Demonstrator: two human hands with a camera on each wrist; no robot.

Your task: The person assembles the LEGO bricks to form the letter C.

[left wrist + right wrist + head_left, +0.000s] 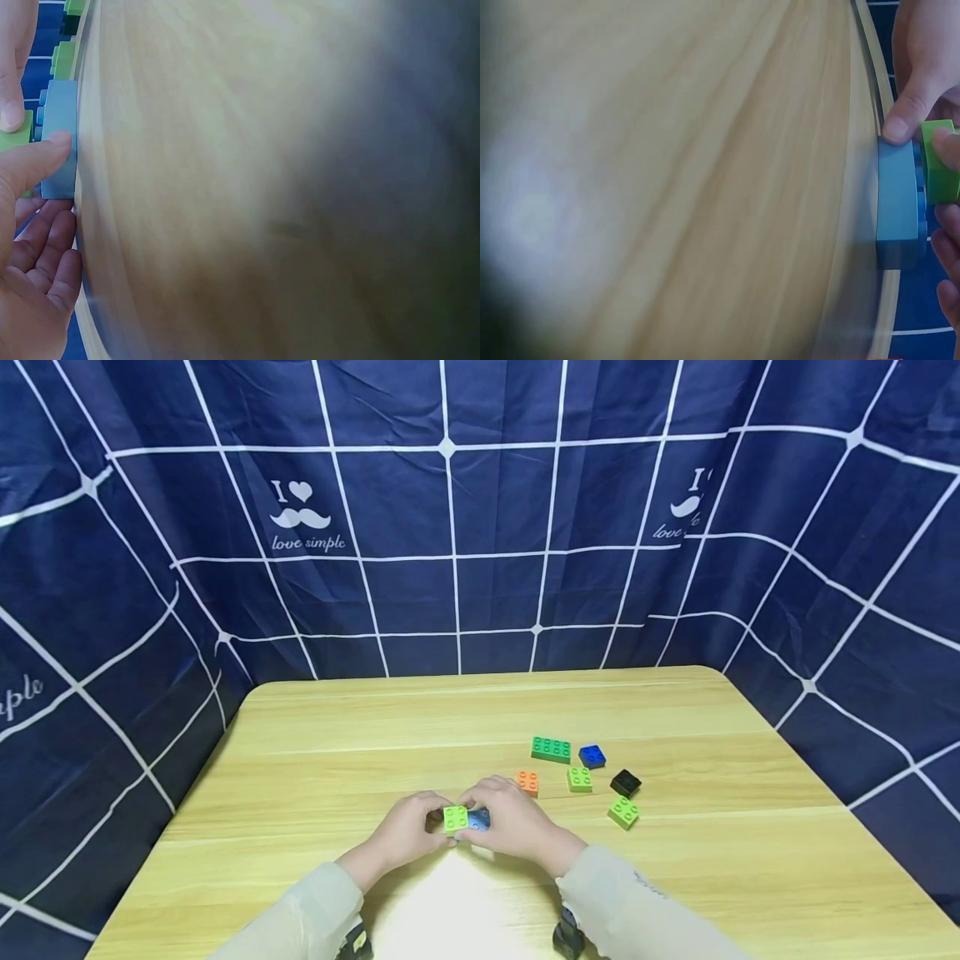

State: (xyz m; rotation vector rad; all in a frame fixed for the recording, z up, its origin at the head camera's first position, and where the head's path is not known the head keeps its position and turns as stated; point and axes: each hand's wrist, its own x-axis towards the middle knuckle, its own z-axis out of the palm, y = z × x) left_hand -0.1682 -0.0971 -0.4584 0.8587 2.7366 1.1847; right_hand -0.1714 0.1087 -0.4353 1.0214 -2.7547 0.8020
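A lime green four-stud brick [455, 819] sits between my hands, over a long light-blue brick [478, 820]. My left hand [408, 831] holds the blue brick [61, 112] near one end, its thumb on the brick's side. My right hand [517, 823] pinches the lime brick [939, 169] between thumb and fingers. In the right wrist view, blue studs show between the two bricks, so the lime one is not pressed fully down. The blue brick is at the tabletop, its studs facing up.
Loose bricks lie right of my hands on the wooden table [337, 735]: an orange one [528, 783], a long green one [551, 749], a dark blue one [592, 756], a black one [626, 783], and two lime ones [580, 779]. A dark blue curtain [502, 510] surrounds the table's back and sides.
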